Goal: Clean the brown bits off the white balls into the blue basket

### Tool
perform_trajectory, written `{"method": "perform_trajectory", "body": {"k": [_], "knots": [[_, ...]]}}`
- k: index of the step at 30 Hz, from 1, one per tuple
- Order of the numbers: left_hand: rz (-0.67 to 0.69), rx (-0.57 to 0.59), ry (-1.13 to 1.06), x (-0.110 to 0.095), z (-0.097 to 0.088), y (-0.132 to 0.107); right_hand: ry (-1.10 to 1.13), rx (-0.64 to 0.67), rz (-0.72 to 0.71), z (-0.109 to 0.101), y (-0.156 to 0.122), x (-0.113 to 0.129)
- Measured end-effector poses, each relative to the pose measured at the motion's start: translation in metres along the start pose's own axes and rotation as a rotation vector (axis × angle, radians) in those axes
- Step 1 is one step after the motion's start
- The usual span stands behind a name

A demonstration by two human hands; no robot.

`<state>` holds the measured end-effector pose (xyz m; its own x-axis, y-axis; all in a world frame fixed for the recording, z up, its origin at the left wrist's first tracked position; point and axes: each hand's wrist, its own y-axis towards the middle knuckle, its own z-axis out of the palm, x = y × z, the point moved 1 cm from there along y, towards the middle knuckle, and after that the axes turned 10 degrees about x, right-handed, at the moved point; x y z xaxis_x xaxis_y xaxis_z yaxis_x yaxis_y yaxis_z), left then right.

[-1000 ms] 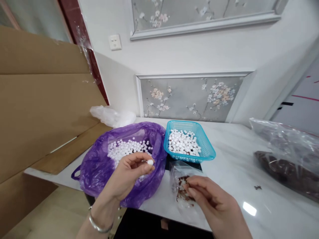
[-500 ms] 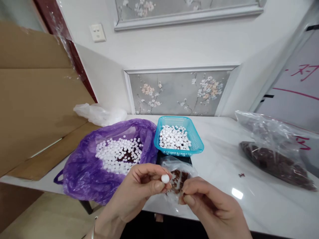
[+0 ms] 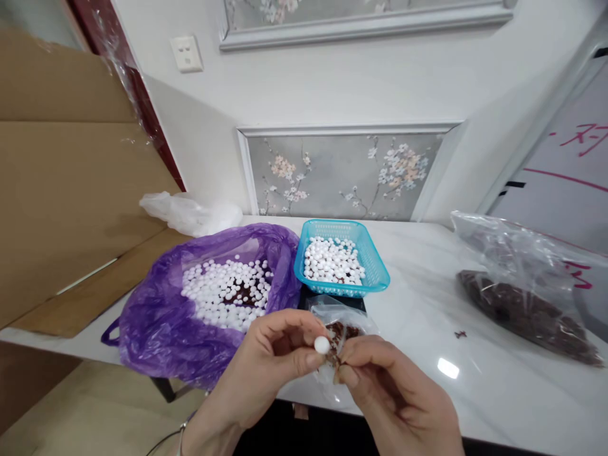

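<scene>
Between the thumb and fingers of my left hand (image 3: 280, 361) is a small white ball (image 3: 322, 345). My right hand (image 3: 384, 380) is close beside it, thumb and forefinger pinched together; whatever is between those fingertips is too small to make out. Behind both hands lies a clear plastic bag (image 3: 344, 310) with small reddish-brown pieces in it, partly hidden by my fingers. Farther back stands a blue plastic basket (image 3: 377, 269) holding many white balls. To the left, a purple plastic bag (image 3: 161, 316) gapes around more white balls and some dark brown pieces.
On the right of the white table (image 3: 408, 304) rests a large clear bag of dark brown pieces (image 3: 527, 310), with a few loose brown bits (image 3: 460, 334) nearby. A cardboard box (image 3: 71, 209) rises on the left, near a crumpled white bag (image 3: 194, 215). The wall closes off the back.
My right hand has come left, closer to the white ball. My left hand, still pinching the ball, has shifted slightly right.
</scene>
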<state>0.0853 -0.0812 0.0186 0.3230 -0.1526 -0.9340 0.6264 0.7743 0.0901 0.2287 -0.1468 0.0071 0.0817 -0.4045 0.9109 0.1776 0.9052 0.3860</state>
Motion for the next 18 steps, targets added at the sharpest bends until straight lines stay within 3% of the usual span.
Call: {"method": "perform_trajectory", "body": {"k": [8,18], "knots": [[-0.087,0.023,-0.273,0.008,0.009,-0.002,-0.037,0.074,-0.022,0.001,0.001,-0.002],[-0.041,0.007,-0.14,0.008,0.011,-0.003,-0.068,0.144,-0.052,0.001,0.0,-0.006]]}}
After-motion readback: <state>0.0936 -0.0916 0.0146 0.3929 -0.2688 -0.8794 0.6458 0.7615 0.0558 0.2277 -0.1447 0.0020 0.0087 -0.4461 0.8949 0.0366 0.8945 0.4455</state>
